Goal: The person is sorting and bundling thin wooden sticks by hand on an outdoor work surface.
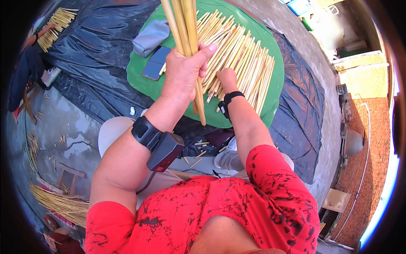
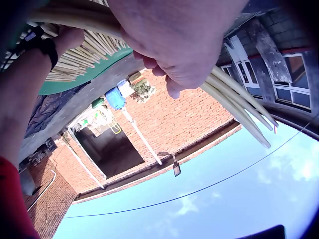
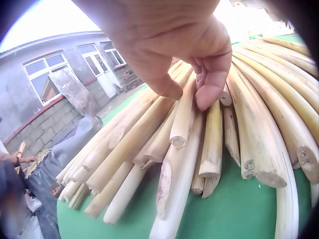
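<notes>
Inside left grip (image 1: 185,70), sticks (image 1: 191,31) (several)

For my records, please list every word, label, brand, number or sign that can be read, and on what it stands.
None can be read.
Black box at the left wrist: any marking is too small or blurred.
Black band on the right wrist: the same.
Sticks: no writing visible.
</notes>
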{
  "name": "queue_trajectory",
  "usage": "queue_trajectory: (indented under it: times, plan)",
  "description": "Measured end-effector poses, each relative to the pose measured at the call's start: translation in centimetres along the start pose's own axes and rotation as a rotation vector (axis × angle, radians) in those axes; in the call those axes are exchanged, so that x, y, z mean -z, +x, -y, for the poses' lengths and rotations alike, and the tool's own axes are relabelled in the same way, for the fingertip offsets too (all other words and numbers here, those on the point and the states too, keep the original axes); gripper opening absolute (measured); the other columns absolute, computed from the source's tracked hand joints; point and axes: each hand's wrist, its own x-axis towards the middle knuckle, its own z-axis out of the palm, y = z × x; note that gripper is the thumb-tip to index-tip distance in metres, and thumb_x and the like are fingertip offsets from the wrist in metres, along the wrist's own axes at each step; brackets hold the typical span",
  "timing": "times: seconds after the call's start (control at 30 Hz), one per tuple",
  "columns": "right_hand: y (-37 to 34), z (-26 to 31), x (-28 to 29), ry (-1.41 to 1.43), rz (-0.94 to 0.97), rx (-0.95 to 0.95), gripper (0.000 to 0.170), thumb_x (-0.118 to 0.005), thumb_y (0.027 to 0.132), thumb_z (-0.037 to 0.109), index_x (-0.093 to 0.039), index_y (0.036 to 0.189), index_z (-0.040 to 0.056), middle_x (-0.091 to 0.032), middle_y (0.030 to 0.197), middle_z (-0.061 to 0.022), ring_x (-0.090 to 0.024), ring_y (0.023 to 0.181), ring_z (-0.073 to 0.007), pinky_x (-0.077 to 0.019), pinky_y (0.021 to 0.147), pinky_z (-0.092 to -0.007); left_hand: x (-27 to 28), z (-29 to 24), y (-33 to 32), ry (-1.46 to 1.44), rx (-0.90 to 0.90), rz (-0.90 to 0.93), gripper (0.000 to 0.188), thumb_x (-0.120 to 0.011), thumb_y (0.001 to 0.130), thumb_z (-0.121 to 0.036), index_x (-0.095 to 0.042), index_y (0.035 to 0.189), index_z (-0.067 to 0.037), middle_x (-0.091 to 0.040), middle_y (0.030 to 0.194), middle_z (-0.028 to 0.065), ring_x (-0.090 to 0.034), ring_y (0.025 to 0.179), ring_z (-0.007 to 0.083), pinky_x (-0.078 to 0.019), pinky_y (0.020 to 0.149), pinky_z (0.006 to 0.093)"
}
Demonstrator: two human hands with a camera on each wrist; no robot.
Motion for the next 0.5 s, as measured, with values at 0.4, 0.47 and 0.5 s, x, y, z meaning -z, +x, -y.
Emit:
queue_trajectory:
  times: [0.4,0.47,0.5]
  plan:
    - [-0.2,-1.2,0.3,0.014,-0.031,-0.076,0.032,-0.054,0.071,0.021,-0.062,0.083,-0.0073,-0.062,0.079,-0.0249,-0.063,0.071,-0.0347,-0.0506,0.068,-0.0371,0.3,0.1,-0.1,-0.01,-0.002,0.02,0.018,-0.069,0.075,-0.013,-0.053,0.078,-0.004,-0.047,0.055,0.0,-0.041,0.044,0.0066,-0.0333,0.042,0.0188]
    - [-0.3,-1.4,0.1,0.037,-0.022,-0.068,0.033,-0.058,0.07,0.022,-0.062,0.082,-0.0082,-0.062,0.078,-0.0245,-0.063,0.071,-0.0345,-0.0508,0.068,-0.0373,0.2,0.0,-0.1,-0.01,-0.001,0.019,0.019,-0.069,0.075,-0.013,-0.053,0.078,-0.004,-0.047,0.055,-0.0001,-0.041,0.044,0.0065,-0.0333,0.042,0.0188]
    - [-0.3,-1.4,0.0,0.037,-0.021,-0.069,0.033,-0.058,0.07,0.022,-0.062,0.082,-0.0082,-0.062,0.078,-0.0245,-0.063,0.071,-0.0345,-0.0508,0.068,-0.0373,0.2,0.0,-0.1,-0.009,-0.002,0.018,0.019,-0.069,0.075,-0.013,-0.053,0.078,-0.004,-0.047,0.055,-0.0001,-0.041,0.044,0.0065,-0.0332,0.042,0.0187]
